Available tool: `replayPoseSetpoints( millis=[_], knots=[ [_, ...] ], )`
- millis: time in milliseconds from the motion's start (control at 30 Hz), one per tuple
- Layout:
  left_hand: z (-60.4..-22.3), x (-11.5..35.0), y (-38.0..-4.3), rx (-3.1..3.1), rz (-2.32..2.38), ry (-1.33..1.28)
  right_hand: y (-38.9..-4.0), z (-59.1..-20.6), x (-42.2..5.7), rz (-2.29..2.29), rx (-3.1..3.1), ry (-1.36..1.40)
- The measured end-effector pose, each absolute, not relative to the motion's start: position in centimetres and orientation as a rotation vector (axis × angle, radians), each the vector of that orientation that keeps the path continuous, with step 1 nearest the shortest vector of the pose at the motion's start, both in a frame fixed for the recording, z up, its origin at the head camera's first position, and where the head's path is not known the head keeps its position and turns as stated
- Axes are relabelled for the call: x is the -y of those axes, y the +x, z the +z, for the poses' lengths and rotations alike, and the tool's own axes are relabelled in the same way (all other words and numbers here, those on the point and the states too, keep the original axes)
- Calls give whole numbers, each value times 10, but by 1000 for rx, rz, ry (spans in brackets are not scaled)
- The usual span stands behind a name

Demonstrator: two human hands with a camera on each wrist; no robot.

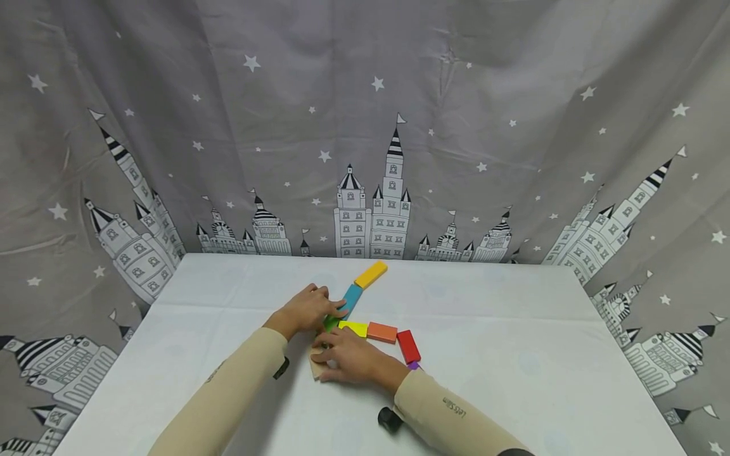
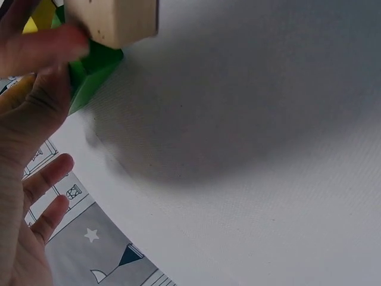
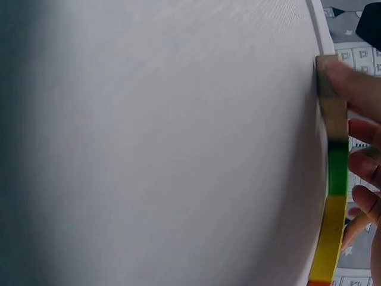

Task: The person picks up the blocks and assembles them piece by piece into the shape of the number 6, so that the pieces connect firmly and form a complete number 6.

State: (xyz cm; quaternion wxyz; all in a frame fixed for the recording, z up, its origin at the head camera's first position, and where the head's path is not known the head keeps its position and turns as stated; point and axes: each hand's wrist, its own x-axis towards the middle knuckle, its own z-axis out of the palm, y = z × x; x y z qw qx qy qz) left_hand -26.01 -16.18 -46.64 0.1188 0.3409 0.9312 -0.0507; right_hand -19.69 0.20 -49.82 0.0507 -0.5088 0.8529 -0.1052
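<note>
My left hand [image 1: 308,311] has its index finger and thumb on either side of a green block [image 2: 98,71], pinching it, while its other fingers stand loose. A finger reaches beside the blue block [image 1: 350,299]. Close by, my right hand [image 1: 349,358] grips a plain wooden block [image 1: 316,366] between thumb and fingers. In the right wrist view this wooden block [image 3: 326,77] lies in line with a second plain wooden block [image 3: 335,119] and the green one. A yellow block [image 1: 355,329] follows after the green; the right hand partly covers it in the head view.
An orange block [image 1: 382,332], a red block [image 1: 408,346] and a partly hidden purple block [image 1: 414,365] continue the row rightward. An amber block [image 1: 371,275] lies beyond the blue one. The white table [image 1: 513,354] meets a grey castle-print curtain [image 1: 456,126] at the back.
</note>
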Motion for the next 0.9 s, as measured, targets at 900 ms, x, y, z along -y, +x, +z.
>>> replayPoseSetpoints(
  millis=[900],
  knots=[
    [-469, 157, -261, -2674, -224, 919, -178, -474, -130, -398, -2515, -1347]
  ],
)
